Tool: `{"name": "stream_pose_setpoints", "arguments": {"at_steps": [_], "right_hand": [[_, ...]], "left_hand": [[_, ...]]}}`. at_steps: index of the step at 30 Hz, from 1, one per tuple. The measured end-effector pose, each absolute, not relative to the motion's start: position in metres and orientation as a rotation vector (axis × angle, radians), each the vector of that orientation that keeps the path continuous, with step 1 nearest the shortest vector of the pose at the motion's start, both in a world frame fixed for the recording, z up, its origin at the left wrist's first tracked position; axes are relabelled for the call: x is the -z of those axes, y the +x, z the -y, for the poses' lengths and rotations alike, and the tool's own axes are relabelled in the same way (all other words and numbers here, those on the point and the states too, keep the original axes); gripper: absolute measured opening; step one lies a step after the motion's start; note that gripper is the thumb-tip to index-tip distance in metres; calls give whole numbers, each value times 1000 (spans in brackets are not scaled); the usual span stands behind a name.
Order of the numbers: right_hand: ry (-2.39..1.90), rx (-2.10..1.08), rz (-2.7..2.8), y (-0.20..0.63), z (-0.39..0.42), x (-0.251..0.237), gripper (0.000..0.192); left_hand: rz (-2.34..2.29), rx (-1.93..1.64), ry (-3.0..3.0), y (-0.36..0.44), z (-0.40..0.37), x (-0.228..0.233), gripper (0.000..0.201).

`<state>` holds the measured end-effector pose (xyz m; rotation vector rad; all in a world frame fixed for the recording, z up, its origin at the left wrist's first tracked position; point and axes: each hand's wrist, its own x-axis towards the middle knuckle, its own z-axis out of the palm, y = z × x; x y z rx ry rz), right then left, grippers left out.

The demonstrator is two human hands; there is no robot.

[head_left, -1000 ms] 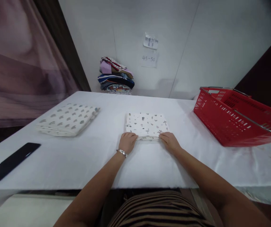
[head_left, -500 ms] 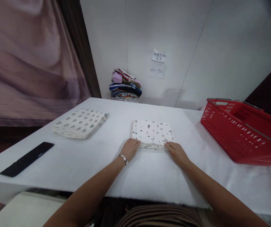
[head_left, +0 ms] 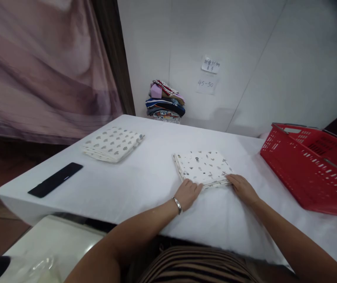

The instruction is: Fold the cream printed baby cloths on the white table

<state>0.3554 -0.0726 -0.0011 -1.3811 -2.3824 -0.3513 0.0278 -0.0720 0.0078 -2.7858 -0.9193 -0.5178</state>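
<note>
Folded white printed cloth point(head_left: 203, 168) lying flat on the white table point(head_left: 145, 177), near the front edge, slightly skewed. Left hand point(head_left: 187, 193) at the near left corner, fingers curled down onto the edge; right hand point(head_left: 243, 188) at the near right corner, fingers flat and close together, touching the hem. Neither visibly gripping; whether any fingertip sits under the fold, cannot tell. Best handled, judging from this, by sliding thumbs under both near corners at once, pinching all layers together, lifting level so the folds stay aligned. Further out: another folded dotted cloth point(head_left: 114, 144) well to the left, black flat object point(head_left: 55, 185) near the left edge, red basket point(head_left: 312, 169) to the right, pile of coloured fabrics point(head_left: 165, 101) against the wall
</note>
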Motion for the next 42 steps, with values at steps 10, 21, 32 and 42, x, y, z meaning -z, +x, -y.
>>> {"name": "stream_pose_setpoints", "arguments": {"at_steps": [10, 21, 32, 42], "right_hand": [[-1510, 119, 2250, 357, 73, 0, 45], [-1395, -357, 2316, 182, 68, -46, 47], [-1523, -141, 2636, 154, 81, -17, 67], [-1491, -134, 2641, 153, 82, -15, 65]], "left_hand": [[1014, 823, -3008, 8, 90, -11, 42], [2308, 961, -2489, -37, -45, -18, 42], [2294, 768, -2608, -22, -89, -11, 46], [2397, 944, -2603, -23, -103, -4, 32]]}}
